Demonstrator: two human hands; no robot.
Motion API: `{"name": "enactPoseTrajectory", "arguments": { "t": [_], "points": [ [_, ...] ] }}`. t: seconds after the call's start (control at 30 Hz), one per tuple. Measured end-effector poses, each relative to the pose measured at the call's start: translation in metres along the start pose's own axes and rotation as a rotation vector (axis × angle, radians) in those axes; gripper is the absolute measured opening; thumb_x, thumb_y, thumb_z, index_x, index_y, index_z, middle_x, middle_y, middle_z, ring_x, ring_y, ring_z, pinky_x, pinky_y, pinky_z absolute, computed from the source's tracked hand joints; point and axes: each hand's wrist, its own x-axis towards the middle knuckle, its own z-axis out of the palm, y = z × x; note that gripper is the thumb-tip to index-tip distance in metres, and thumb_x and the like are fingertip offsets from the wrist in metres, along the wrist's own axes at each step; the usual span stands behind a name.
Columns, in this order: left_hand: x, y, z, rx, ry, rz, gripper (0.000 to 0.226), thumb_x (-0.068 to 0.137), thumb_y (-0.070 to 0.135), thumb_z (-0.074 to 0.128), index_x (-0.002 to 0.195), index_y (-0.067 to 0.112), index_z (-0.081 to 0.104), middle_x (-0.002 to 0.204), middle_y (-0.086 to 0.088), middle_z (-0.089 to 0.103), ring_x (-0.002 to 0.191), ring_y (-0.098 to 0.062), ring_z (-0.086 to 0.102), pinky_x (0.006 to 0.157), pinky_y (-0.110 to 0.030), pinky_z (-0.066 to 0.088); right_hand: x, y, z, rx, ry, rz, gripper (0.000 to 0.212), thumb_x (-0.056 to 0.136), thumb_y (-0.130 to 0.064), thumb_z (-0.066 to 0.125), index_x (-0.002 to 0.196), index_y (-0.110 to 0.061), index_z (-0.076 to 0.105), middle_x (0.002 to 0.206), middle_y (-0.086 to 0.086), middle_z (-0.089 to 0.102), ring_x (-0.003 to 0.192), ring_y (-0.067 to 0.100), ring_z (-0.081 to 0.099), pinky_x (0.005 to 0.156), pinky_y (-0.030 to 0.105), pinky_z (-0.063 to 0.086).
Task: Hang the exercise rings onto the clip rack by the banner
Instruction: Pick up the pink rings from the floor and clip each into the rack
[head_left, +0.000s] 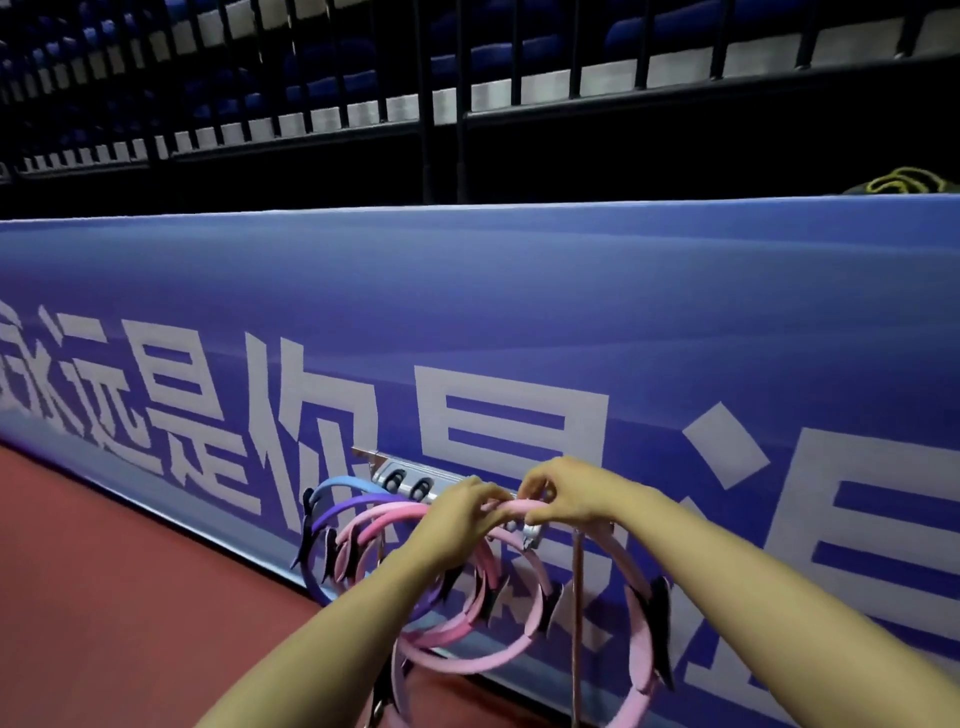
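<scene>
Our left hand (457, 514) and right hand (558, 493) pinch a pink ring (511, 506) at the clip rack (410, 480) against the blue banner (519, 312).

**Both hands on a pink ring at the rack**

The left hand (457, 512) and right hand (558, 493) pinch the top of a pale pink foam-padded exercise ring (641, 618) at the silver metal clip rack (410, 480), which stands against the long blue banner with large white characters (519, 312). Left of the hands hang a light blue ring (337, 483), a purple ring (358, 505) and further pink rings (379, 522) (their black pads overlap). Red floor (104, 597) runs below; dark railings (441, 78) stand above.
</scene>
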Motion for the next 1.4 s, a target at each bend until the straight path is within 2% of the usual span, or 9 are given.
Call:
{"name": "enactPoseTrajectory", "arguments": {
  "t": [0.13, 0.23, 0.37, 0.63, 0.73, 0.97, 1.2, 1.3, 1.4],
  "points": [
    [0.025, -0.008, 0.016, 0.037, -0.083, 0.029, 0.030, 0.094, 0.050, 0.059, 0.107, 0.028, 0.074, 0.093, 0.004, 0.062, 0.086, -0.016, 0.059, 0.074, -0.032, 0.047, 0.013, 0.029, 0.019, 0.050, 0.025, 0.043, 0.031, 0.084, -0.043, 0.075, 0.111, -0.027, 0.074, 0.103, -0.011, 0.070, 0.089, 0.008, 0.064, 0.074, 0.019, 0.050],
    [0.044, -0.018, 0.031, 0.121, -0.145, 0.044, 0.039, 0.092, 0.060, 0.056, 0.105, 0.028, 0.073, 0.095, 0.002, 0.065, 0.085, -0.018, 0.060, 0.072, -0.038, 0.051, 0.022, 0.045, 0.034, 0.059, 0.037, 0.083, 0.027, 0.086, -0.040, 0.074, 0.110, -0.026, 0.075, 0.102, -0.009, 0.070, 0.088, 0.009, 0.064, 0.070, 0.019, 0.049],
    [0.065, -0.037, 0.053, 0.142, -0.215, 0.062, 0.043, 0.090, 0.062, 0.056, 0.102, 0.024, 0.073, 0.096, -0.002, 0.064, 0.086, -0.020, 0.059, 0.073, -0.038, 0.051, 0.038, 0.064, 0.058, 0.048, 0.064, 0.155, 0.026, 0.087, -0.048, 0.071, 0.106, -0.031, 0.075, 0.096, -0.010, 0.070, 0.086, 0.011, 0.065, 0.078, 0.033, 0.059],
    [0.099, -0.094, 0.096, 0.121, -0.288, 0.071, 0.040, 0.088, 0.059, 0.061, 0.097, 0.023, 0.075, 0.086, -0.003, 0.070, 0.079, -0.023, 0.064, 0.061, -0.032, 0.039, 0.088, 0.088, 0.101, -0.032, 0.027, 0.252, 0.037, 0.094, -0.058, 0.054, 0.103, -0.028, 0.074, 0.095, -0.002, 0.067, 0.085, 0.017, 0.062, 0.076, 0.039, 0.055],
    [0.117, -0.117, 0.111, 0.116, -0.346, 0.050, 0.034, 0.087, 0.054, 0.064, 0.102, 0.025, 0.073, 0.095, -0.002, 0.070, 0.088, -0.022, 0.065, 0.066, -0.031, 0.042, 0.111, 0.099, 0.116, 0.002, 0.030, 0.324, 0.034, 0.094, -0.056, 0.057, 0.102, -0.027, 0.073, 0.095, -0.003, 0.068, 0.085, 0.016, 0.063, 0.075, 0.035, 0.054],
    [0.155, -0.161, 0.157, 0.135, -0.493, 0.069, 0.037, 0.081, 0.055, 0.067, 0.106, 0.028, 0.072, 0.104, -0.001, 0.073, 0.097, -0.025, 0.067, 0.074, -0.033, 0.048, 0.149, 0.135, 0.153, 0.061, 0.028, 0.467, 0.036, 0.089, -0.063, 0.059, 0.102, -0.031, 0.068, 0.102, -0.003, 0.069, 0.092, 0.020, 0.065, 0.080, 0.042, 0.055],
    [0.176, -0.183, 0.182, 0.147, -0.564, 0.141, 0.040, 0.083, 0.059, 0.064, 0.105, 0.026, 0.071, 0.101, -0.003, 0.073, 0.097, -0.029, 0.066, 0.067, -0.030, 0.039, 0.167, 0.153, 0.174, 0.030, 0.011, 0.496, 0.023, 0.094, -0.046, 0.061, 0.105, -0.027, 0.069, 0.110, -0.002, 0.061, 0.100, 0.023, 0.061, 0.080, 0.037, 0.050],
    [0.185, -0.188, 0.183, 0.164, -0.595, 0.187, 0.040, 0.082, 0.062, 0.062, 0.100, 0.026, 0.069, 0.098, -0.001, 0.073, 0.096, -0.027, 0.066, 0.066, -0.030, 0.038, 0.170, 0.159, 0.169, -0.018, -0.034, 0.476, 0.018, 0.094, -0.036, 0.064, 0.109, -0.027, 0.068, 0.110, -0.004, 0.049, 0.095, 0.026, 0.058, 0.075, 0.041, 0.050],
    [0.193, -0.189, 0.184, 0.180, -0.609, 0.236, 0.042, 0.080, 0.066, 0.062, 0.097, 0.028, 0.069, 0.097, 0.000, 0.073, 0.096, -0.025, 0.066, 0.066, -0.030, 0.037, 0.174, 0.163, 0.165, -0.072, -0.084, 0.456, 0.019, 0.093, -0.035, 0.064, 0.110, -0.028, 0.066, 0.111, -0.002, 0.050, 0.097, 0.026, 0.058, 0.078, 0.044, 0.050]
  ]
}}
